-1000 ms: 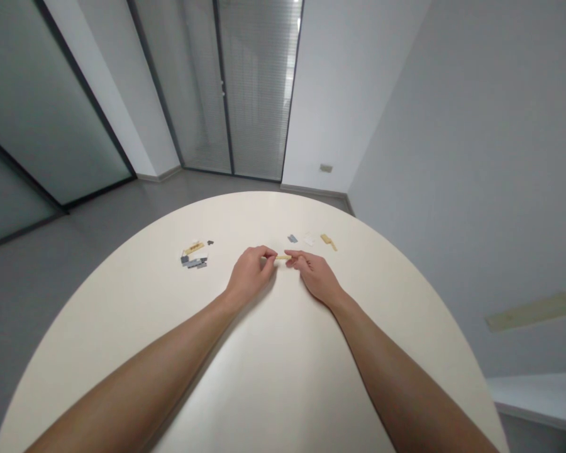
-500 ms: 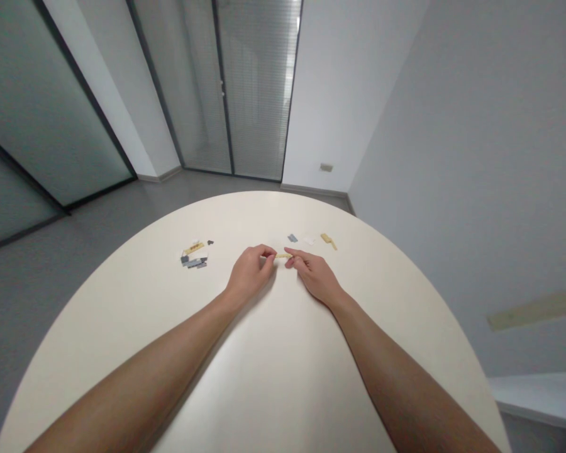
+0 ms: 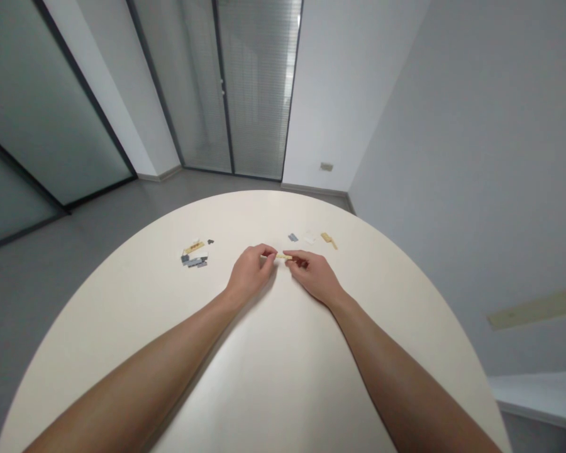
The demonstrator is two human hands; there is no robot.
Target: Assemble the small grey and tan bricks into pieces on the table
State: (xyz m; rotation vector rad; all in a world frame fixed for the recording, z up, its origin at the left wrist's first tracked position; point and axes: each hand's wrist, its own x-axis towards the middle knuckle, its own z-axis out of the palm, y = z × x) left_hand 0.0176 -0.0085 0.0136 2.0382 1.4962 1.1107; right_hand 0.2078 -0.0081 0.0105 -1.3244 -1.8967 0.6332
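Note:
Between my two hands, just above the table, is a thin yellow building-brick piece (image 3: 282,256). My left hand (image 3: 253,267) pinches its left end between thumb and fingers. At its right end my right hand (image 3: 315,272) is closed, thumb and forefinger on the piece. Its ends are hidden by my fingers. Beyond my right hand lie a small blue-grey piece (image 3: 293,237), white pieces (image 3: 309,237) and a tan-yellow piece (image 3: 329,240) with a narrow arm.
The round white table (image 3: 264,377) bears a cluster of grey pieces (image 3: 195,260) at left, with a yellow printed piece (image 3: 194,247) behind them and a small dark piece (image 3: 210,241) beside. Glass doors (image 3: 255,88) and white walls stand beyond the table's far edge.
The fingers of my right hand have shifted and curled slightly at the yellow piece's right end. My left hand keeps nearly the same place and grip. The loose pieces have not moved.

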